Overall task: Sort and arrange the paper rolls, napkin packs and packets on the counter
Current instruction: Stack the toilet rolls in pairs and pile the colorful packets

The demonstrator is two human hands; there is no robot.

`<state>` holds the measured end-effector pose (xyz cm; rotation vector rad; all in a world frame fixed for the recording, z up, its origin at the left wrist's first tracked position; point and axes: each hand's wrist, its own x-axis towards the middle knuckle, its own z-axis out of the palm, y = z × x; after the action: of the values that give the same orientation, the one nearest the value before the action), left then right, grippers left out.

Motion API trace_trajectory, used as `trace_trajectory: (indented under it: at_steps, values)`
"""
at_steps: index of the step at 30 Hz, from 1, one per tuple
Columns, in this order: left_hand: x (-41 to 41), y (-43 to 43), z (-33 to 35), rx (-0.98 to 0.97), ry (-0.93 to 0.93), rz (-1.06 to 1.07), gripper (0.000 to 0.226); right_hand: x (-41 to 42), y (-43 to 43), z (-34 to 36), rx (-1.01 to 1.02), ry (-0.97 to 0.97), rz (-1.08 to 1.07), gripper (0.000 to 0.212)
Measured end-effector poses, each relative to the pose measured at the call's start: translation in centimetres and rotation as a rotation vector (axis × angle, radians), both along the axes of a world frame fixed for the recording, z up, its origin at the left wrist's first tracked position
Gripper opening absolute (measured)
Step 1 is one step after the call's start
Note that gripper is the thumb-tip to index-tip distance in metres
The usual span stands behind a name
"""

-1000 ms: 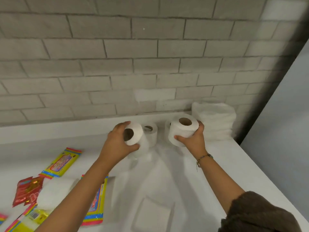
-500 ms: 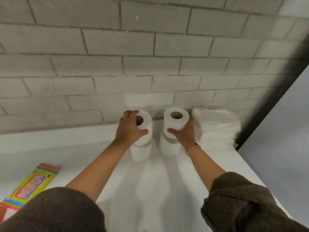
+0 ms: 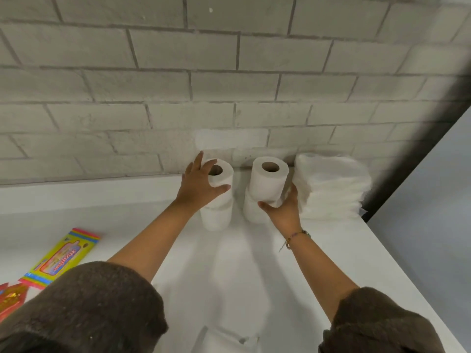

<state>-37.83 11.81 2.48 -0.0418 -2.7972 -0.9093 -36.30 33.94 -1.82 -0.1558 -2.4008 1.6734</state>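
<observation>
Two stacks of two white paper rolls stand against the brick wall. My left hand (image 3: pixel 201 189) lies over the left stack's top roll (image 3: pixel 221 174) with fingers spread and straight and the thumb on its front. The left stack's bottom roll (image 3: pixel 216 217) stands under it. My right hand (image 3: pixel 283 207) wraps the right stack where the top roll (image 3: pixel 269 179) meets the bottom roll (image 3: pixel 251 212), thumb in front, fingers hidden behind. A stack of white napkins (image 3: pixel 331 187) sits right beside that stack.
A yellow rainbow-edged packet (image 3: pixel 66 256) and a red packet (image 3: pixel 10 299) lie at the left of the white counter (image 3: pixel 229 271). A white napkin pack (image 3: pixel 224 340) lies at the near edge. The counter ends at the right by a dark corner.
Both hands carried a roll to the wall and set it on a standing roll. My left hand's fingers have since spread open; my right hand slid lower on its stack.
</observation>
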Motion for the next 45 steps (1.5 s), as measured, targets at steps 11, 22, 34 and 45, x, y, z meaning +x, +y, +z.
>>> trace_trajectory:
  at_steps: [11, 22, 34, 45]
  values:
    - [19.0, -1.1, -1.6, 0.306, 0.046, 0.08, 0.023, 14.1, 0.2, -2.3, 0.191, -0.06, 0.325, 0.032]
    - [33.2, -5.8, -4.9, 0.441, -0.038, 0.422, 0.025, 20.9, -4.6, -3.9, 0.217, -0.125, 0.591, 0.02]
    - [36.4, -14.9, -5.4, 0.445, -0.008, 0.475, 0.026, 23.5, -15.6, -4.6, 0.328, -0.128, 0.666, 0.015]
    - [34.6, -28.8, -5.5, 0.326, -0.14, 0.255, 0.019, 25.1, -24.8, -5.8, 0.23, -0.314, 0.232, 0.038]
